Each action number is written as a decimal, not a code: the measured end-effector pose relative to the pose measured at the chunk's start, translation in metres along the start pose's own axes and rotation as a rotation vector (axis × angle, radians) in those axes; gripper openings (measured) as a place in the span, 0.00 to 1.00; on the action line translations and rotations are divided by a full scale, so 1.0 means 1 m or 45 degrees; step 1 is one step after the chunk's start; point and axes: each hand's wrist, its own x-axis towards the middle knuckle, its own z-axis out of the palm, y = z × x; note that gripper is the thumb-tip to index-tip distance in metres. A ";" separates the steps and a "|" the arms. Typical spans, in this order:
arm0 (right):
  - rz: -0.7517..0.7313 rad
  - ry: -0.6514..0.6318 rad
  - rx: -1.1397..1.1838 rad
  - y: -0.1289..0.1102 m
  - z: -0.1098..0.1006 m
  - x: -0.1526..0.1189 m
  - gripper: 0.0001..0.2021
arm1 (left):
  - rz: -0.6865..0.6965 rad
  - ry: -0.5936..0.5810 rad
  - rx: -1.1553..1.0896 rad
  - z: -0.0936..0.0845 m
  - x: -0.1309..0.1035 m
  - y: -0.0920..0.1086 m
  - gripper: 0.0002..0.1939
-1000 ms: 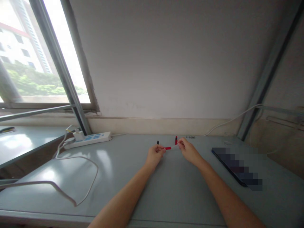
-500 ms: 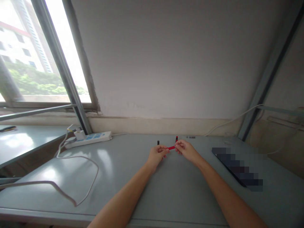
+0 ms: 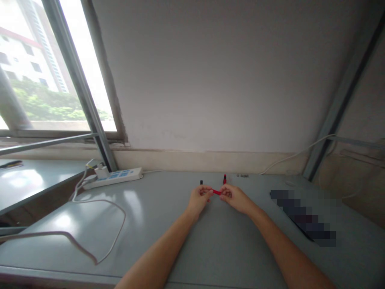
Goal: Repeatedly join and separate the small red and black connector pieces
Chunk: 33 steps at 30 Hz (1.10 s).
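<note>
A thin red stick-like piece (image 3: 216, 192) spans the gap between my two hands, a little above the table; its exact kind is too small to tell. My left hand (image 3: 199, 199) pinches its left end between thumb and fingers. At its right end, my right hand (image 3: 235, 196) closes its fingertips on it. Just beyond the right hand stands a red and black object (image 3: 224, 179). Behind the left hand, the top of a small dark upright piece (image 3: 201, 182) shows, its lower part hidden. Several tiny metallic bits (image 3: 242, 175) lie in a row farther back.
On the grey table (image 3: 156, 224), a white power strip (image 3: 126, 175) with plugs lies at the back left, its cable (image 3: 123, 208) looping forward. A dark pixelated flat object (image 3: 300, 216) lies to the right. The wall (image 3: 210, 80) rises behind, between metal posts (image 3: 327, 112).
The red piece now slopes down to the right, where before it sloped up. My right hand has come slightly lower, and more of the red and black object shows behind it.
</note>
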 end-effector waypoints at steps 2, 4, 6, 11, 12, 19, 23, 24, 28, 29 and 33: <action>-0.003 -0.024 -0.103 -0.003 0.001 -0.002 0.02 | 0.015 -0.021 0.031 0.000 0.000 -0.001 0.11; 0.019 -0.044 -0.193 -0.006 0.001 -0.004 0.03 | 0.038 -0.061 0.070 0.000 0.001 0.000 0.11; 0.037 -0.020 -0.280 -0.005 0.002 -0.004 0.02 | 0.063 -0.103 0.165 -0.004 0.002 0.001 0.12; 0.112 0.157 -0.302 0.008 0.004 0.001 0.01 | 0.051 0.051 0.790 -0.027 0.009 0.002 0.08; 0.155 0.167 -0.251 0.010 0.005 0.003 0.01 | 0.041 0.094 0.909 -0.033 0.011 0.002 0.09; 0.333 0.156 -0.088 0.003 0.016 0.015 0.04 | -0.030 0.061 1.125 -0.047 0.027 -0.003 0.29; 0.330 0.117 -0.253 -0.005 0.023 0.027 0.04 | 0.032 0.019 1.192 -0.034 0.039 -0.005 0.28; 0.315 0.113 -0.307 -0.006 0.025 0.030 0.04 | 0.045 0.022 1.221 -0.031 0.041 -0.006 0.26; 0.274 0.104 -0.452 -0.001 0.036 0.045 0.04 | 0.031 0.037 1.310 -0.022 0.049 -0.007 0.12; 0.268 0.103 -0.469 0.001 0.039 0.048 0.05 | 0.022 0.045 1.324 -0.022 0.050 -0.007 0.10; 0.279 0.077 -0.551 0.004 0.054 0.058 0.08 | 0.006 0.069 1.363 -0.027 0.054 -0.008 0.10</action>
